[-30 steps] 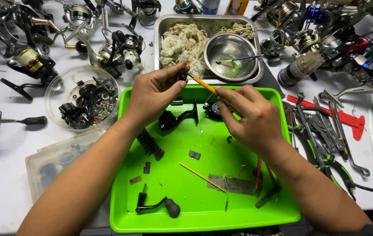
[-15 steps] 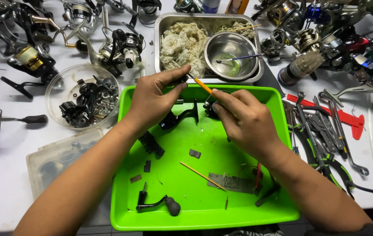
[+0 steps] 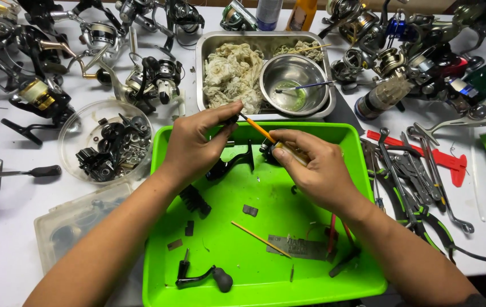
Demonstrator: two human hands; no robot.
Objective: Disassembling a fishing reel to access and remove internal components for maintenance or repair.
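Your right hand (image 3: 319,170) pinches an orange stick (image 3: 257,128) between thumb and fingers, and your left hand (image 3: 197,145) pinches a small dark part (image 3: 232,119) at the stick's far tip. The stick is thin, straight and bright orange. Its long axis slants from your right grip up and away toward the left grip, and its tip touches the part. Both hands hover over the far half of the green tray (image 3: 362,273).

In the tray below the grips lie a black curved arm (image 3: 232,164), a ribbed black piece (image 3: 195,200), a few small dark chips (image 3: 249,210), a plain wooden stick (image 3: 261,239), a flat grey metal ruler (image 3: 298,248) and, nearest you, a black crank handle (image 3: 204,277).

Left of the left grip, a round clear bowl (image 3: 72,122) holds a heap of black parts and small screws. Nearer you, a clear plastic box (image 3: 63,227) sits on the table.

Just beyond the grips, a steel pan (image 3: 209,42) holds crumpled pale rags (image 3: 232,74) and a round steel bowl (image 3: 294,85) with greenish liquid and a thin brush (image 3: 305,87) resting in it.

Right of the right grip lie wrenches (image 3: 419,176). Fishing reels (image 3: 152,77) crowd the far table.
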